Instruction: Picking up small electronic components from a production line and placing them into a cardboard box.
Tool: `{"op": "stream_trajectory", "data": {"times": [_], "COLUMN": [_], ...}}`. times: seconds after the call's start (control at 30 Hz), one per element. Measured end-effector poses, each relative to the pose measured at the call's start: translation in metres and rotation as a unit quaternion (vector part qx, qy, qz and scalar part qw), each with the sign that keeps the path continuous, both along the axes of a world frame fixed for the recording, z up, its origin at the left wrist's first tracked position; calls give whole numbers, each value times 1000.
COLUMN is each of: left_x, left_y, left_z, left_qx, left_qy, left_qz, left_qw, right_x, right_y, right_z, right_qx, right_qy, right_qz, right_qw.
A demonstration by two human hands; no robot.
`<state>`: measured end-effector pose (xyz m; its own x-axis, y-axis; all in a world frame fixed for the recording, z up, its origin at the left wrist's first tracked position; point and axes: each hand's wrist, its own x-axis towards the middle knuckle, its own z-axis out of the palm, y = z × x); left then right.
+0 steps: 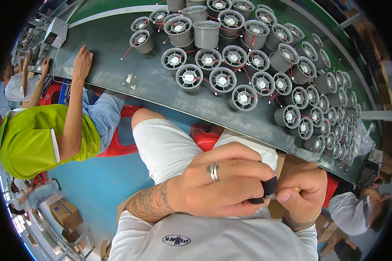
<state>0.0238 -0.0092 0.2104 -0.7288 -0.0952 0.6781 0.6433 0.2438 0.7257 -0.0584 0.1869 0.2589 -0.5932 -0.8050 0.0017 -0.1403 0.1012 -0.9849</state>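
My left hand (pixel 224 182), with a ring on one finger, is curled around a small black object (pixel 268 187) close to my chest. My right hand (pixel 302 187) pinches the same black object from the right, and a thin light-coloured tip shows between its fingers. Both hands are held over my lap, above white shorts (pixel 165 145). What the black piece is cannot be told; most of it is hidden by my fingers.
A long dark workbench (pixel 113 65) carries several grey round fan housings (pixel 222 80) with red wires. A person in a green shirt (pixel 35 139) sits to my left with a hand on the bench. Red stools (pixel 204 137) and a blue floor lie below. Another person sits at the lower right.
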Motion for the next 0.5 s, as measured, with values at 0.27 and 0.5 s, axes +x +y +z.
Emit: {"op": "stream_trajectory", "data": {"times": [0.27, 0.5], "left_x": [-2, -5], "left_y": [3, 5], "left_z": [0, -2], "left_qx": [-7, -4], "left_qy": [18, 53], "left_qz": [-8, -12], "left_qw": [1000, 999], "right_x": [-1, 11], "right_y": [4, -3], "right_z": [-6, -3], "right_qx": [-25, -13], "right_qy": [-41, -59], "right_qz": [13, -76], "right_qw": [999, 995]}}
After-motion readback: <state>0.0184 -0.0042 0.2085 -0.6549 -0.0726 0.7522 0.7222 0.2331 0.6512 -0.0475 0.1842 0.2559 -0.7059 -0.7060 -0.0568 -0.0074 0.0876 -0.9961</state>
